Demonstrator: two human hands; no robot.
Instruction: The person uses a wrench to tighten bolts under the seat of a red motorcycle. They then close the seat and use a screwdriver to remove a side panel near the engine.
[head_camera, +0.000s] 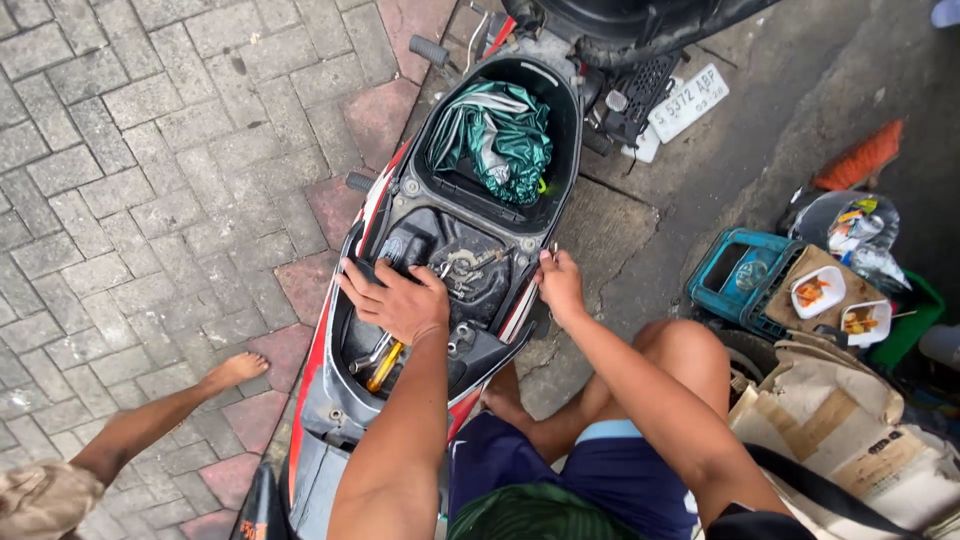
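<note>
1. Near the wearer's knees, the left hand lies flat, fingers spread, on the scooter's exposed engine bay, over a yellow-handled tool.
2. Right hand pinches a small part at the bay's right rim; what part, I cannot tell.
3. Likely mid-disassembly; any next move needs a steady grip.
4. Beyond the bay, a green raincoat fills the storage bucket.
5. Paving bricks lie left of the bay; food trays right.

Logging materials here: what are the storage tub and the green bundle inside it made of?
Storage tub: looks like black moulded plastic, matte, with smooth rounded walls. Green bundle: seems a thin coated fabric, perhaps a raincoat, glossy and crumpled into sharp folds; exact material unclear.
</note>
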